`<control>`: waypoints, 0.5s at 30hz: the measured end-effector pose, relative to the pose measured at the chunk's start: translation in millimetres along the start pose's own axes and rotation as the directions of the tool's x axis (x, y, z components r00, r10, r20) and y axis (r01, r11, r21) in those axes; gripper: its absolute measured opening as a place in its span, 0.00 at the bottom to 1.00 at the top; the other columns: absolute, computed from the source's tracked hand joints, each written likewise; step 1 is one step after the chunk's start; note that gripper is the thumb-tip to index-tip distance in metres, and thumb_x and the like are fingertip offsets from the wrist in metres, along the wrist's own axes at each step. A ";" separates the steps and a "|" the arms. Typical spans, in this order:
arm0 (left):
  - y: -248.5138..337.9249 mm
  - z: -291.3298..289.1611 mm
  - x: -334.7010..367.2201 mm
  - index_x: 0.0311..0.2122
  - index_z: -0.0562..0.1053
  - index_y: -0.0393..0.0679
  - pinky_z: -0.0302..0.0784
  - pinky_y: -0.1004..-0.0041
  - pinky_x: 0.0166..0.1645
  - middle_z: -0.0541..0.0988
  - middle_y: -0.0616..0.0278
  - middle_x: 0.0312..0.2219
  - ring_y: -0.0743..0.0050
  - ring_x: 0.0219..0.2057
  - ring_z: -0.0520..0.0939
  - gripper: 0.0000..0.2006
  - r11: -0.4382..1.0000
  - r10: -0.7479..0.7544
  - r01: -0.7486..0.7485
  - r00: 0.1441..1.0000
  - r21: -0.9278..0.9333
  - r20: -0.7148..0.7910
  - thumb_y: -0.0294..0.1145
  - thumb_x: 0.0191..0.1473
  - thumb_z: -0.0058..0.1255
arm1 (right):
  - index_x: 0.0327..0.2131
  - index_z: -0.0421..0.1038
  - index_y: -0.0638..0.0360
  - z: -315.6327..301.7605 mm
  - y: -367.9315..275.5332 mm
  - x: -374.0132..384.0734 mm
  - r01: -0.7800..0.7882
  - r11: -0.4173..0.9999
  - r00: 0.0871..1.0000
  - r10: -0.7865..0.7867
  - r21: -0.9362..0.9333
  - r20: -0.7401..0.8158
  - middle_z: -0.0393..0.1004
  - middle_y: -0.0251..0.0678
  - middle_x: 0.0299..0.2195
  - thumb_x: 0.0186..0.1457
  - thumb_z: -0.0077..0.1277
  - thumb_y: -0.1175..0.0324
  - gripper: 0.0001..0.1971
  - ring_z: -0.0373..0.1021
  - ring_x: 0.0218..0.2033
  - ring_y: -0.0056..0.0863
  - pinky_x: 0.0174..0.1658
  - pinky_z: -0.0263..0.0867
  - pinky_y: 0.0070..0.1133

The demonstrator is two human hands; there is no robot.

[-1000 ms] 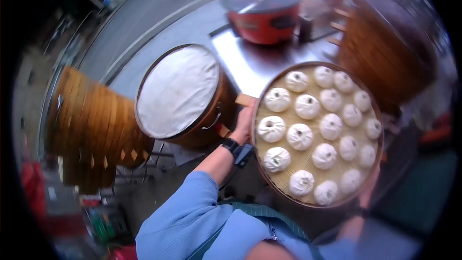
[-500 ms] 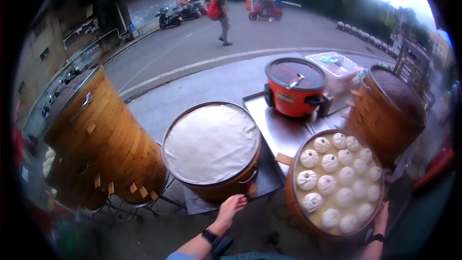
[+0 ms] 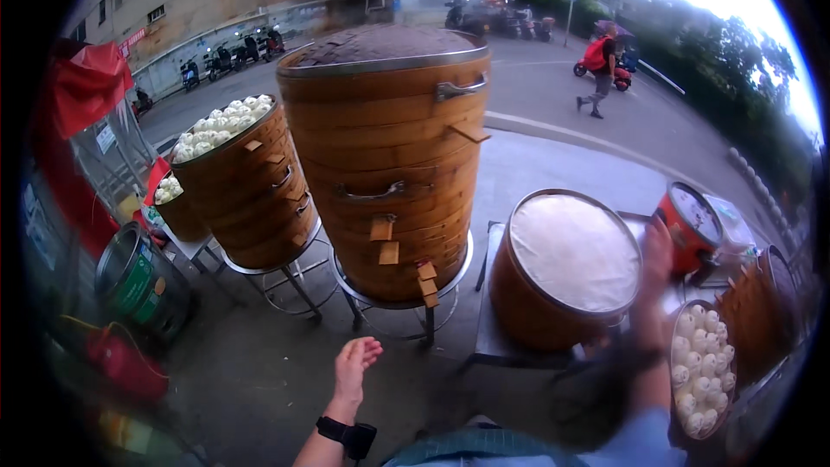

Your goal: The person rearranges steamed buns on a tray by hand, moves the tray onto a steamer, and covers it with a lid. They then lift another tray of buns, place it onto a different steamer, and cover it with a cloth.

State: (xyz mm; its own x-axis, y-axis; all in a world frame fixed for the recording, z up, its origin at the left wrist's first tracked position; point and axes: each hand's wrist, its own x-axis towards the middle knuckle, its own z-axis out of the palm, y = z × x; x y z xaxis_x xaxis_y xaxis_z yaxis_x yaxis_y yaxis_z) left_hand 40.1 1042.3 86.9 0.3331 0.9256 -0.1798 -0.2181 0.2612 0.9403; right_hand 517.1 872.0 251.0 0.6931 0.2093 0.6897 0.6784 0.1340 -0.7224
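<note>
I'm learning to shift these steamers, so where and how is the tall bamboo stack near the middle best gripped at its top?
I'd grip the tall bamboo stack by the upper metal handle just below its rim, coming from the front right: the bar stands out from the curved wall, likely leaving finger room. Whether a matching handle sits behind is hidden.

a head-worn fisheye looks down over steamers (image 3: 389, 151) and street (image 3: 527, 78).
</note>
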 end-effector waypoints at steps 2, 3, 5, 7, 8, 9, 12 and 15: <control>16.3 -29.7 2.4 0.40 0.68 0.38 0.71 0.76 0.41 0.76 0.57 0.35 0.72 0.36 0.77 0.15 0.998 0.047 -0.051 0.996 -0.043 -0.080 0.39 0.59 0.35 | 0.51 0.61 0.62 116.3 -45.0 0.0 0.233 0.954 0.961 -0.256 0.188 0.105 0.66 0.39 0.47 0.58 0.39 0.69 0.17 0.61 0.50 0.29 0.53 0.55 0.24; 23.1 -42.3 0.9 0.40 0.68 0.38 0.71 0.76 0.41 0.76 0.57 0.35 0.72 0.36 0.77 0.15 0.998 0.043 -0.048 0.994 -0.047 -0.102 0.39 0.59 0.35 | 0.50 0.61 0.62 163.4 -87.9 -2.6 0.387 0.922 0.912 -0.380 -0.015 0.151 0.65 0.41 0.47 0.57 0.41 0.70 0.17 0.60 0.51 0.31 0.53 0.55 0.25; 40.1 -68.0 -2.5 0.40 0.69 0.36 0.70 0.76 0.42 0.75 0.57 0.35 0.72 0.37 0.77 0.16 0.991 0.082 -0.098 0.982 -0.088 -0.171 0.38 0.59 0.35 | 0.49 0.63 0.55 257.8 -154.2 -8.8 0.534 0.846 0.839 -0.532 0.019 0.114 0.65 0.42 0.47 0.56 0.43 0.67 0.16 0.60 0.50 0.37 0.53 0.55 0.28; 56.7 -85.9 2.7 0.40 0.68 0.36 0.70 0.76 0.43 0.75 0.56 0.35 0.72 0.37 0.77 0.16 0.991 0.091 -0.109 0.974 -0.076 -0.208 0.39 0.59 0.35 | 0.49 0.63 0.50 321.2 -203.6 1.2 0.735 0.677 0.678 -0.734 -0.020 0.038 0.65 0.40 0.46 0.55 0.44 0.65 0.17 0.59 0.51 0.37 0.53 0.54 0.29; 64.7 -92.5 9.8 0.40 0.68 0.35 0.70 0.75 0.43 0.75 0.56 0.35 0.71 0.37 0.77 0.16 0.992 0.097 -0.113 0.972 -0.062 -0.212 0.39 0.60 0.35 | 0.49 0.63 0.48 346.9 -217.1 12.6 0.828 0.554 0.556 -0.831 -0.082 0.004 0.64 0.39 0.46 0.55 0.44 0.64 0.17 0.59 0.51 0.37 0.53 0.53 0.29; 72.1 -103.2 15.9 0.40 0.68 0.35 0.70 0.75 0.43 0.75 0.56 0.35 0.71 0.37 0.77 0.16 0.991 0.103 -0.119 0.965 -0.054 -0.240 0.39 0.60 0.35 | 0.49 0.63 0.47 376.6 -223.0 23.3 0.850 0.505 0.511 -0.859 -0.148 0.004 0.65 0.37 0.44 0.55 0.44 0.63 0.16 0.59 0.49 0.36 0.52 0.54 0.30; 92.0 -141.5 34.8 0.40 0.68 0.35 0.70 0.74 0.43 0.76 0.55 0.34 0.70 0.37 0.77 0.17 0.985 0.154 -0.171 0.931 -0.024 -0.332 0.40 0.59 0.35 | 0.43 0.65 0.47 423.2 -218.6 30.0 0.836 0.454 0.492 -0.869 -0.308 0.054 0.67 0.33 0.35 0.55 0.43 0.63 0.12 0.62 0.37 0.34 0.42 0.59 0.30; 108.4 -187.1 59.3 0.40 0.68 0.35 0.71 0.73 0.43 0.76 0.54 0.34 0.68 0.36 0.78 0.17 0.976 0.176 -0.213 0.873 -0.032 -0.455 0.40 0.59 0.35 | 0.45 0.65 0.47 427.8 -219.5 19.6 0.807 0.466 0.537 -0.835 -0.363 0.123 0.68 0.32 0.36 0.55 0.42 0.64 0.13 0.63 0.41 0.32 0.43 0.60 0.28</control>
State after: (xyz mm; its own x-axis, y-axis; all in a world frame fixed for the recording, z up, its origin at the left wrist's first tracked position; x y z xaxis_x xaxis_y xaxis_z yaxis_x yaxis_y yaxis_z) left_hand -135.4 1176.7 124.1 -0.1646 0.9787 -0.1229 -0.3132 0.0663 0.9474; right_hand 277.5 1261.0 402.0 -0.2241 0.1200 0.9671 0.9637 -0.1204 0.2383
